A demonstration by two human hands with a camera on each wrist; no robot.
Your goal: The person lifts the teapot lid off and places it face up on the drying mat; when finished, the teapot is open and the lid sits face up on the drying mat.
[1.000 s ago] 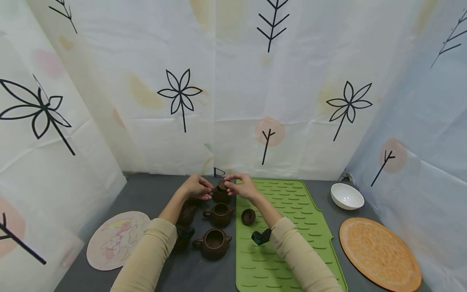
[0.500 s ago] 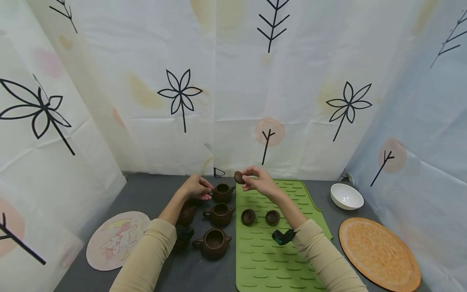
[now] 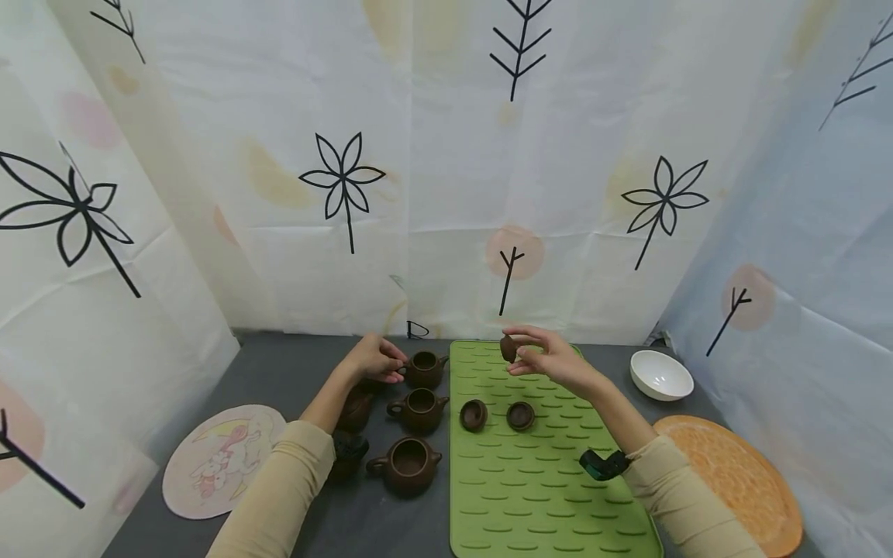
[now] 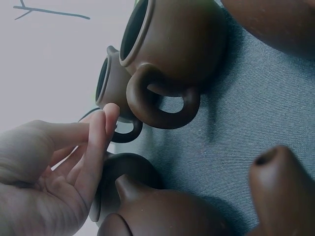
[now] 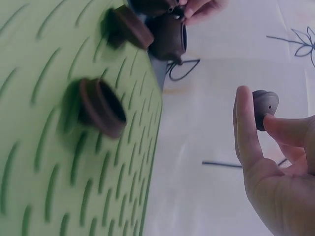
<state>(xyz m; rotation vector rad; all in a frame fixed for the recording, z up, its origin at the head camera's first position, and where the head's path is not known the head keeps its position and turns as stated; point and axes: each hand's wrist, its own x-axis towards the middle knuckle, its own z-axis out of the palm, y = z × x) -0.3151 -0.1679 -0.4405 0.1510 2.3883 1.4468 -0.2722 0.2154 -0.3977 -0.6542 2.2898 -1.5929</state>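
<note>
Head view: pinching a dark lid (image 3: 508,349) in the right hand (image 3: 554,360), right of centre, up over the green mat (image 3: 544,488), probably risking a drop if too lightly held! Left of centre, pinching the far teapot (image 3: 424,378) by its handle (image 4: 128,139) with the left hand (image 3: 373,360), perhaps risking a topple if tugged

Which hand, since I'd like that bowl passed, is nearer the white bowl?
Right hand, over the green mat, left of the white bowl. The left hand is much farther left, by the farthest open teapot.
</note>
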